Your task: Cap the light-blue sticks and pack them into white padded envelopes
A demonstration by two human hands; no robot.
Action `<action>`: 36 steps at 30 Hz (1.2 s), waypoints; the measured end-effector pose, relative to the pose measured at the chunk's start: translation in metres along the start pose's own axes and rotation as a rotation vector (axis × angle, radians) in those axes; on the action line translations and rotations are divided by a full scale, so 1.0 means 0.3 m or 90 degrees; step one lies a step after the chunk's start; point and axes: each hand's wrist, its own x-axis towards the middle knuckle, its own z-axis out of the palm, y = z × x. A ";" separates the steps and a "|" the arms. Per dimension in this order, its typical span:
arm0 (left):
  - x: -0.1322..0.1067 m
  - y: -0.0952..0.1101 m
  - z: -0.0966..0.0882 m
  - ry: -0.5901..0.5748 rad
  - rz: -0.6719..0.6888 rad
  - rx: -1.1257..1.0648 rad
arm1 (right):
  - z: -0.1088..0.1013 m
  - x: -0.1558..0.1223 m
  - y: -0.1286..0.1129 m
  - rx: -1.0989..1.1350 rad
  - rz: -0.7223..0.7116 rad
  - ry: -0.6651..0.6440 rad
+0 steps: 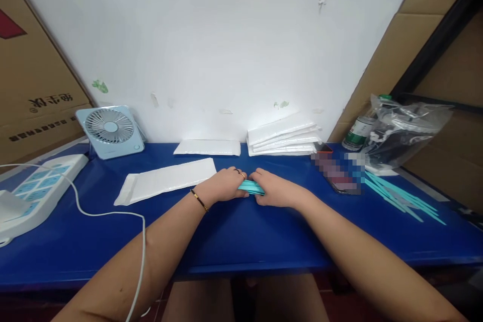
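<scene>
Our left hand (pixel 227 184) and right hand (pixel 277 189), both closed on a slim turquoise bundle (pixel 252 187), right of a long white rectangular packet (pixel 166 179).

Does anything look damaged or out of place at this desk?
Yes: the white wall looks chipped at upper right, with greenish patches lower down. A white cable crosses in front of the left forearm and could snag. Nothing looks spilled.
</scene>
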 end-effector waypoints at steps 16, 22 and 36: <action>0.037 0.075 0.048 0.061 -0.109 -0.031 | 0.008 0.014 0.008 -0.078 0.030 0.055; 0.042 0.046 0.044 0.139 -0.140 -0.072 | -0.060 0.000 0.122 0.337 0.066 0.297; 0.051 0.065 0.023 0.307 -0.146 -0.409 | -0.084 0.044 0.011 0.518 0.023 0.513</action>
